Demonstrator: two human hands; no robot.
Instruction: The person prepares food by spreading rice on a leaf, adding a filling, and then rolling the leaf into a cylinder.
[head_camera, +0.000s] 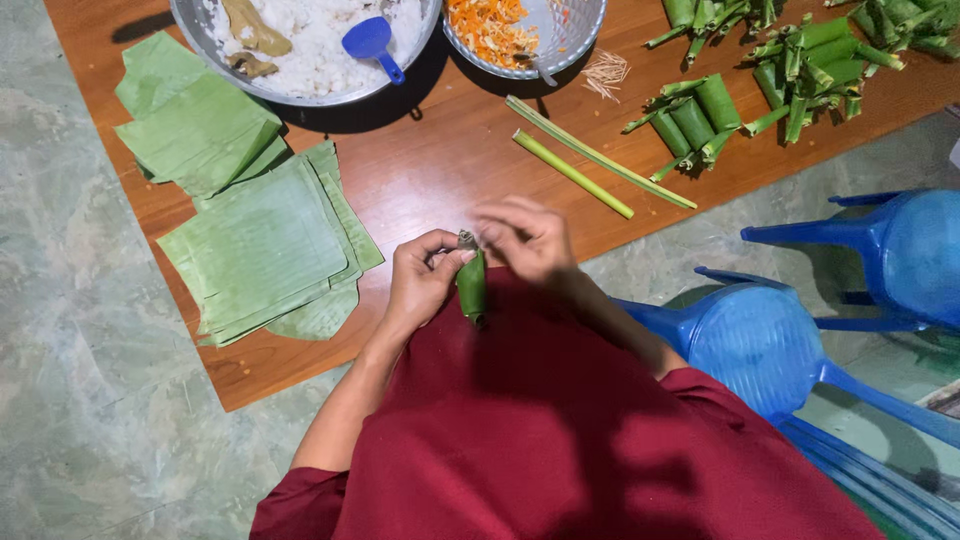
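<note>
A red garment (560, 430) lies nearest; above it the left hand (420, 285) grips a rolled leaf parcel (471, 285), and the right hand (525, 240) pinches its top end.

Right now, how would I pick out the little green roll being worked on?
Find the brown wooden table. At its near edge, the left hand and right hand hold the leaf roll. Unlike the finished rolls piled far right, it stands alone.

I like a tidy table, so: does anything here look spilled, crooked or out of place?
Little stands out. A small bunch of thin sticks lies loose on the table beside the orange-filling bowl, and the cut leaf sheets are stacked unevenly.
</note>
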